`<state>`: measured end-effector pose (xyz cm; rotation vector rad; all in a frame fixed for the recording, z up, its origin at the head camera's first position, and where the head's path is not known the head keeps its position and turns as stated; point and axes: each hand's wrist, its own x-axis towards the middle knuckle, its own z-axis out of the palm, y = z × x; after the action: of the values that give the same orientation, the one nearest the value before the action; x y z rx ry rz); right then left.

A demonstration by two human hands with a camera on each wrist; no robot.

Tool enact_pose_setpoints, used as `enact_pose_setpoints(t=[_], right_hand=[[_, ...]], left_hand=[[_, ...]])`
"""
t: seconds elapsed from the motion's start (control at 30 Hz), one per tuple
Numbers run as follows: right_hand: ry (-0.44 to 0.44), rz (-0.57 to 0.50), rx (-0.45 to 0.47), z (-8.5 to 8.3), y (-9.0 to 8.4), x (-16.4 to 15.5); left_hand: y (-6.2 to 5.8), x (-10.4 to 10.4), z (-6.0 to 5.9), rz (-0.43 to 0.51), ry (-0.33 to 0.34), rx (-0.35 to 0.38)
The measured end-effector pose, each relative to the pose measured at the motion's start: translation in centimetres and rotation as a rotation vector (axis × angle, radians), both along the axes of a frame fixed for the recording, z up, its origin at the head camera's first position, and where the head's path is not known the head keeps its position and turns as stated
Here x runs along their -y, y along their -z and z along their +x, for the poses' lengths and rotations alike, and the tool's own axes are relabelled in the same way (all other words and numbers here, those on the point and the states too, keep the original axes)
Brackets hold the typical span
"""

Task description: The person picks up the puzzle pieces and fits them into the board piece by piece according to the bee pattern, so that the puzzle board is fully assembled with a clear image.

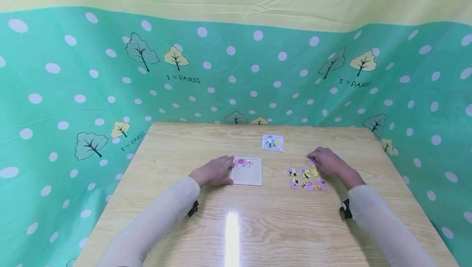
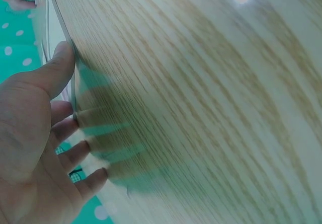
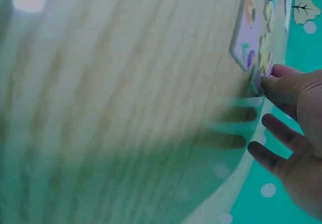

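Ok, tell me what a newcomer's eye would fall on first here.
Most likely the bright green, white-dotted cloth behind the wooden table. Next, the colourful puzzle pieces on the table's right side, where the right hand pinches one at their far end. Left of them lies the pale tray, partly filled along its far edge, the left hand touching its left side.

- Puzzle tray: square, pale, with a raised rim; flat on the table, left edge against the left hand, whose thumb touches the rim.
- Fitted pieces: pink, bearing a round red mark; set along the tray's upper edge from the left corner, pale bed showing below.
- Loose pieces: interlocking, mainly pink, yellow and black; flat, picture side up, clustered in rough rows right of the tray.
- Pink piece: pinched by the right hand, above the cluster; largely hidden.
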<state>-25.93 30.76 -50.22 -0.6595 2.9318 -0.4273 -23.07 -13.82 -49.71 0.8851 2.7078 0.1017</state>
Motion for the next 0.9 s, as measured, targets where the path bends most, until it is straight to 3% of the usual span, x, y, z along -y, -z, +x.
enact_pose_setpoints(t=[0.4, 0.9], right_hand=[[-0.023, 0.058, -0.087, 0.1, 0.7, -0.2], [-0.112, -0.049, -0.07, -0.2, -0.5, 4.5]], left_hand=[[0.2, 0.0, -0.1, -0.015, 0.0, 0.005], [0.2, 0.1, 0.0, -0.019, 0.007, -0.007]])
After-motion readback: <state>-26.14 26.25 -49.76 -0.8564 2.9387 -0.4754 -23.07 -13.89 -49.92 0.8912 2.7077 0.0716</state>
